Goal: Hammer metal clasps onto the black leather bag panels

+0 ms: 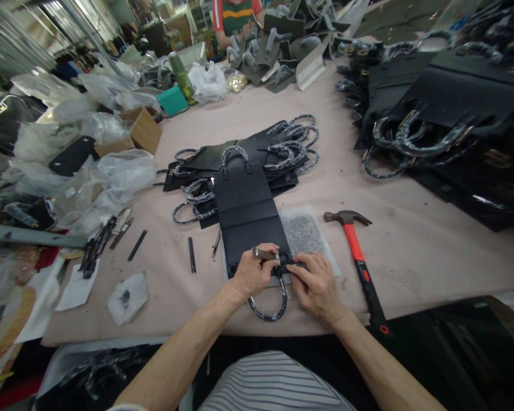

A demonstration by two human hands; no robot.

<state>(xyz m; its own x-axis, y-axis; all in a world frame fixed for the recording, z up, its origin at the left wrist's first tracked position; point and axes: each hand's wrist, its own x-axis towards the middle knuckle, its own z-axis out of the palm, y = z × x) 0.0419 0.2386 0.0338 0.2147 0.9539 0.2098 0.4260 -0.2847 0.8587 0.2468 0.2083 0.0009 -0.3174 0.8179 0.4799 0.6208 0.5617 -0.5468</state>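
A black bag panel point(252, 197) lies lengthwise before me, with plastic-wrapped handles at both ends. My left hand point(257, 271) is closed on a short metal rod point(263, 253) over the panel's near end. Beside it, the fingers of my right hand point(316, 283) pinch the panel near the foot of the near handle point(269, 317); the exact grip is partly hidden. A clear bag of small metal pieces point(305, 231) lies just beyond my right hand. To the right rests a claw hammer point(356, 245) with a red and black grip.
More black panels with wrapped handles point(291, 145) are stacked behind. Black bags point(445, 108) pile up at right. Slim dark tools point(191, 254), a small plastic bag point(127, 297) and a cardboard box point(141, 131) are on the left. Across the table a person point(236, 17) sits behind grey pieces.
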